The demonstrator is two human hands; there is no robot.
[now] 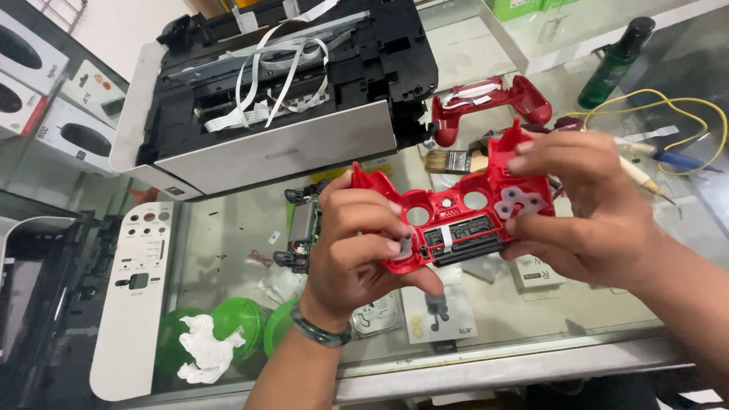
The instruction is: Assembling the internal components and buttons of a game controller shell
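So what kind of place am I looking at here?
Probably an electronics repair counter. An opened printer with loose ribbon cables sits on the glass counter, both hands hold a red game controller shell, and a brush and circuit board lie nearby.

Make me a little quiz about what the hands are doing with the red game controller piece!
1. True or false: both hands hold the red controller shell.
2. What lies on the glass counter just behind the shell? A) a paintbrush B) a spoon C) a hammer
3. Fill in: the left hand wears a dark ______ on its wrist.

Key
1. True: the left hand grips one end and the right hand the other, with the shell's inside facing up.
2. A: the paintbrush lies near the second red shell half.
3. Bracelet.
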